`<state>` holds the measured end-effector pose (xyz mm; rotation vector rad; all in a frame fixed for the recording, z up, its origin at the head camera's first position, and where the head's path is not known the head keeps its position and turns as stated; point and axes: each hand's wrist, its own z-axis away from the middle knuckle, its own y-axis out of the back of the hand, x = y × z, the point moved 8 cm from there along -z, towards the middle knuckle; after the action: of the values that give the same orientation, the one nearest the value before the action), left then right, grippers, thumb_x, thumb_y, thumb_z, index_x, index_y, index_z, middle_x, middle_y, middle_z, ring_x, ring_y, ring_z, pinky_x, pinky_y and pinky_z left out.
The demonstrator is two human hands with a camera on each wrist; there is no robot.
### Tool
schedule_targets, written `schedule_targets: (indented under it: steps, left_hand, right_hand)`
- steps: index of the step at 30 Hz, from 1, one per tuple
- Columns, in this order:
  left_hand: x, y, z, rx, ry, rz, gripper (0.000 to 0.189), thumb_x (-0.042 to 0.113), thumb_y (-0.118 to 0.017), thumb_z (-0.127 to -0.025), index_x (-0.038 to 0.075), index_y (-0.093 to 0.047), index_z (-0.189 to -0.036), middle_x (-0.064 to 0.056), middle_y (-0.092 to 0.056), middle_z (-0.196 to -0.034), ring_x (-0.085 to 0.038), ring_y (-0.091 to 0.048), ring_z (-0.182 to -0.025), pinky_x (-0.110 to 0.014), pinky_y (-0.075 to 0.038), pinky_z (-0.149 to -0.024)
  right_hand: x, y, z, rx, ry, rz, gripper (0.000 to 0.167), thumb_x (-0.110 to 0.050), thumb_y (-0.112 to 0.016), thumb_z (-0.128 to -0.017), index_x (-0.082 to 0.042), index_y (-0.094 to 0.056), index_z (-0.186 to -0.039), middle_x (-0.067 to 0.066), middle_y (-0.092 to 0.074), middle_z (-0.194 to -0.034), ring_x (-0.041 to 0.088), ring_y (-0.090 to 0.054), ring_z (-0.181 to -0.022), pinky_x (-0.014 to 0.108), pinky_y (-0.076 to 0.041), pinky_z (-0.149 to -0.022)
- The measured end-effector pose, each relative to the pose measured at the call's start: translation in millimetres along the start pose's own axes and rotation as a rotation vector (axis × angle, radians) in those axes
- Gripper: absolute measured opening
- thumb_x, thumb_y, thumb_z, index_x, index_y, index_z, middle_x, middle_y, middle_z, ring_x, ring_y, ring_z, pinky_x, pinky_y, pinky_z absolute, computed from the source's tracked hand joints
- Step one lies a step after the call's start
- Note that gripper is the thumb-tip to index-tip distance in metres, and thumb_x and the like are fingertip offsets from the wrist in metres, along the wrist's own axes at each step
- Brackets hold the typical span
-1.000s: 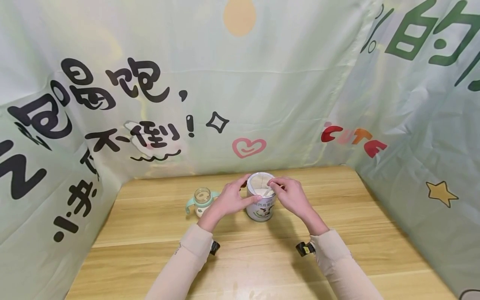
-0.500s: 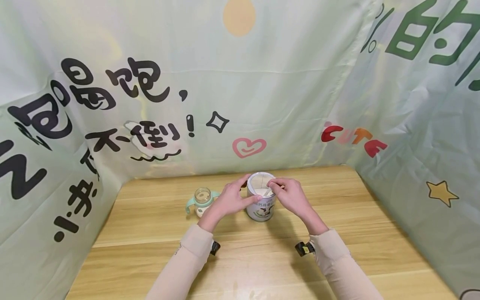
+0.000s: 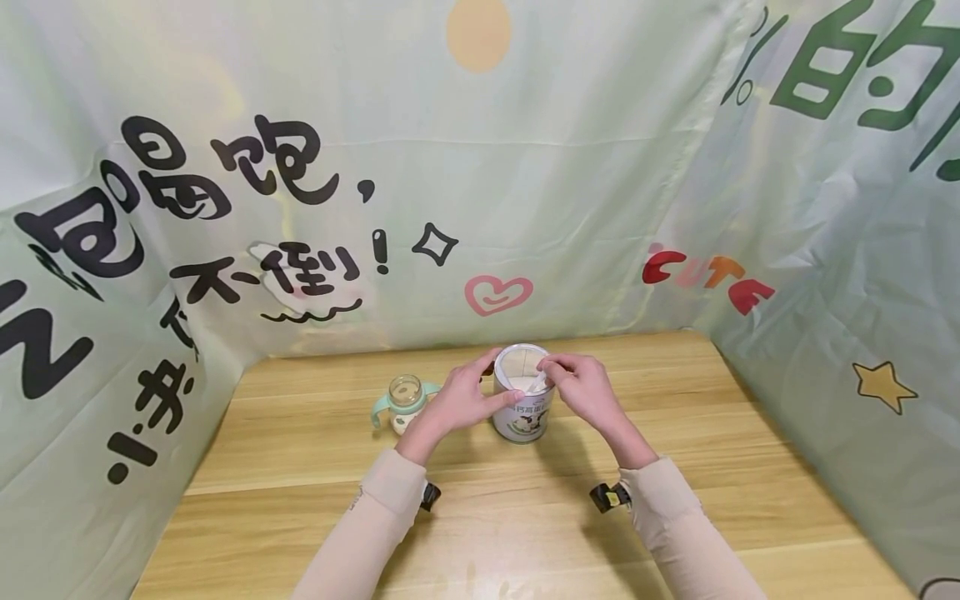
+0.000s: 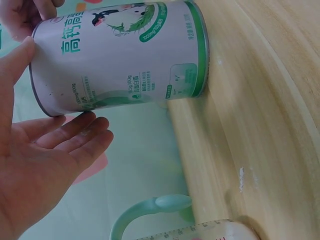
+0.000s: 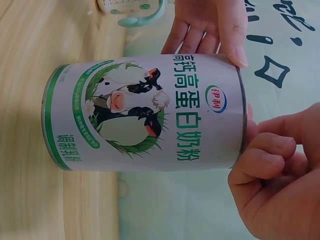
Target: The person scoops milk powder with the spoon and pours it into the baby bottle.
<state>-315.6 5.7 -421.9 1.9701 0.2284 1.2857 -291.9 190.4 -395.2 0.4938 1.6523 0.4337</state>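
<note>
An open milk powder can (image 3: 522, 425), white with a cow picture and a green base band, stands upright on the table. My left hand (image 3: 467, 395) holds it near the rim, thumb at the front and fingers along the left side, as the left wrist view shows. At the right of the rim, my right hand (image 3: 585, 387) pinches a small whitish scoop (image 3: 537, 382), which slants down into the can mouth. Pale powder shows inside. The scoop's lower end is hard to make out. In the right wrist view the can (image 5: 200, 115) hides the scoop.
Left of the can, partly behind my left wrist, stands a lidless baby bottle (image 3: 406, 398) with mint-green handles. The wooden table (image 3: 502, 533) meets printed fabric walls (image 3: 585, 208) at the back and sides. Each wrist wears a black camera.
My right hand has shifted slightly at the rim, and more of the scoop shows in the can mouth. The left hand, can and bottle have stayed in place.
</note>
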Motion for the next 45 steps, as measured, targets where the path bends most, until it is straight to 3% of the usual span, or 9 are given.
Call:
schedule_targets:
  steps: [4,10,23,33,45]
  left_hand:
    - [-1.0,-1.0,0.2,-0.003,0.005,0.004,0.081,0.054,-0.076,-0.094,0.016,-0.046,-0.159,-0.016,-0.064,-0.146,-0.036,-0.063,-0.133,-0.052,-0.055,-0.109]
    - [-0.6,-0.9,0.8,-0.001,0.009,-0.008,0.082,0.054,-0.076,-0.094,0.017,-0.045,-0.16,-0.014,-0.064,-0.146,-0.033,-0.064,-0.133,-0.051,-0.055,-0.109]
    - [-1.1,-1.4,1.2,-0.005,0.014,-0.001,0.084,0.056,-0.075,-0.094,0.016,-0.043,-0.161,-0.018,-0.061,-0.149,-0.04,-0.062,-0.134,-0.055,-0.054,-0.109]
    - [-1.7,-0.9,2.0,-0.007,0.015,-0.007,0.084,0.057,-0.074,-0.094,0.016,-0.043,-0.161,-0.019,-0.062,-0.149,-0.041,-0.061,-0.135,-0.057,-0.053,-0.11]
    - [-1.0,-0.4,1.4,-0.01,0.016,-0.026,0.086,0.059,-0.073,-0.094,0.014,-0.042,-0.161,-0.019,-0.062,-0.149,-0.039,-0.061,-0.136,-0.057,-0.051,-0.112]
  right_hand:
    - [6,6,-0.1,0.056,-0.058,-0.098,0.026,-0.018,-0.058,-0.105,-0.002,-0.077,-0.112,0.014,-0.072,-0.087,0.007,-0.045,-0.053,0.022,-0.038,-0.047]
    - [9,18,1.3,0.148,-0.067,-0.133,0.027,-0.023,-0.062,-0.105,-0.004,-0.079,-0.114,0.015,-0.075,-0.089,0.003,-0.047,-0.052,0.022,-0.04,-0.048]
    - [7,21,2.5,0.178,-0.072,-0.184,0.027,-0.024,-0.064,-0.104,-0.005,-0.078,-0.116,0.011,-0.078,-0.089,0.002,-0.047,-0.049,0.021,-0.041,-0.046]
    - [11,22,4.6,0.167,-0.098,-0.311,0.03,-0.028,-0.065,-0.104,-0.004,-0.073,-0.119,0.002,-0.077,-0.086,0.004,-0.043,-0.045,0.02,-0.038,-0.045]
    - [8,28,7.7,0.222,-0.094,-0.425,0.025,-0.02,-0.064,-0.105,0.002,-0.071,-0.115,0.0,-0.076,-0.081,0.005,-0.044,-0.046,0.02,-0.038,-0.045]
